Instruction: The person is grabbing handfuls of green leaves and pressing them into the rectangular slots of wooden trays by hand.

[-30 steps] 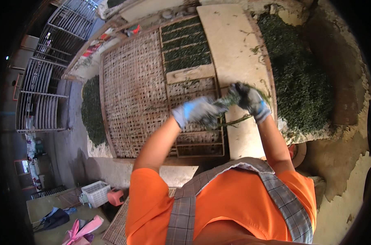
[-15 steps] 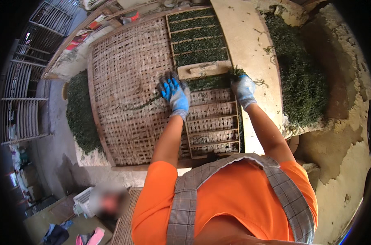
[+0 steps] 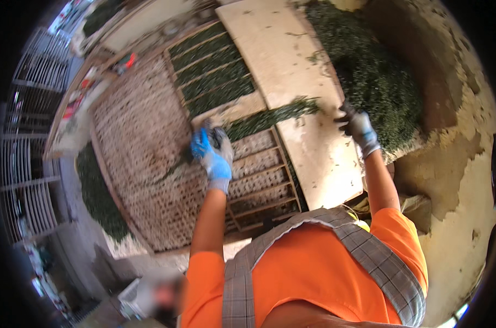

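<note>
Both my hands wear blue and grey gloves with dark fingertips. My left hand (image 3: 211, 156), its fingers stretched out but blurred, lies at the left end of a row of chopped green leaves (image 3: 264, 120). That row sits in a slatted wooden frame (image 3: 283, 158) laid over a woven bamboo mat (image 3: 144, 131). A flat wooden bar (image 3: 234, 111) borders the row on its far side. Over the right edge of a pale board (image 3: 308, 136), my right hand (image 3: 361, 130) is open, fingers apart, close to a big heap of green leaves (image 3: 368, 71).
Beyond the bar, several frame slots hold green leaves (image 3: 212, 63); the mat shows through the nearer slots. Another leaf heap (image 3: 98, 191) lies left of the mat. Slatted racks (image 3: 32, 136) stand at the far left. A cracked wall (image 3: 450, 208) rises at the right.
My right hand has left the row's right end and moved right toward the big heap. The left hand stays by the row's left end. The whole view has turned and shifted.
</note>
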### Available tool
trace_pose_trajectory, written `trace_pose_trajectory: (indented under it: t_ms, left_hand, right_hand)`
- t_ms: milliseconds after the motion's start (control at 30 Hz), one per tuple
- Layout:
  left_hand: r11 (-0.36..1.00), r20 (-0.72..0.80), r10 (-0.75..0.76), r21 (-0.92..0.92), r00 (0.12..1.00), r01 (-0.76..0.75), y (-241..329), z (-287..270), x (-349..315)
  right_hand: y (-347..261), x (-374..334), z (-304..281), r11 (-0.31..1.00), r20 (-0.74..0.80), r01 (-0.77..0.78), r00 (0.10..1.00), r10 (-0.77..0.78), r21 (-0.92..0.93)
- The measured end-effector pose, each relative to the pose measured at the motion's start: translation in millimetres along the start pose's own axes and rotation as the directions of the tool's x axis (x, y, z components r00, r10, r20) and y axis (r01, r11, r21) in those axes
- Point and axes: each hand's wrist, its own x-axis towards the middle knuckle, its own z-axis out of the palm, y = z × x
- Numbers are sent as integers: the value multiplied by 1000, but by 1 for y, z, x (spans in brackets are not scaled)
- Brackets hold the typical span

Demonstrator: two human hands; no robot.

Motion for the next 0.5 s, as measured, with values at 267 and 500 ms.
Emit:
trace_pose_trajectory:
  t_ms: [267,500]
  left_hand:
    - [919,313,-32,-364,949,151,-5,121,5]
    - [857,282,-270,-365,921,363,69,89,2]
  right_hand:
    - [-74,62,11,793,-25,581,803,-595,-184]
    - [-70,284,-43,156,112,165,947,-300,-974]
